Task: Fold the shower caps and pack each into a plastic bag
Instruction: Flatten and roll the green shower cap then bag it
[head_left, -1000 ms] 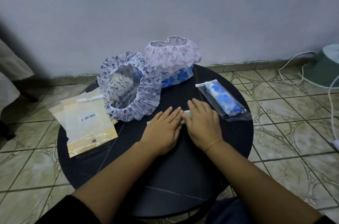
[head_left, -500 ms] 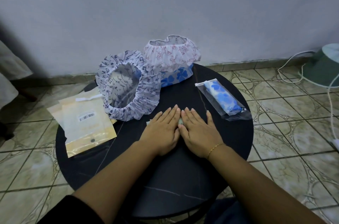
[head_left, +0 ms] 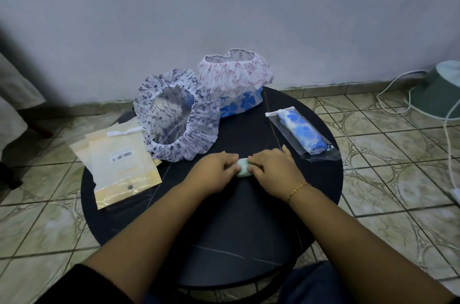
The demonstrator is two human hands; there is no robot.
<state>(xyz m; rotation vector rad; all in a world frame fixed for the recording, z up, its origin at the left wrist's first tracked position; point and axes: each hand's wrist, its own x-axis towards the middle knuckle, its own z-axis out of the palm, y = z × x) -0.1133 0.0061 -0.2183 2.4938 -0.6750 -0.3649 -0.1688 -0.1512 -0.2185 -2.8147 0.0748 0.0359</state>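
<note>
Empty plastic bags [head_left: 122, 161] lie at 9 o'clock on the table [head_left: 224, 241]. Left hand [head_left: 214, 174] and right hand [head_left: 273, 171] pinch the folded green cap [head_left: 242, 166] at centre. Judged light, soft, slippery, springy; hold both ends. Bagged cap [head_left: 302, 133] at 2 o'clock.

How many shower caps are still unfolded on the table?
3: navy-print cap left-centre, red-print cap at the back, blue-flower cap under it. More may be hidden beneath.
</note>
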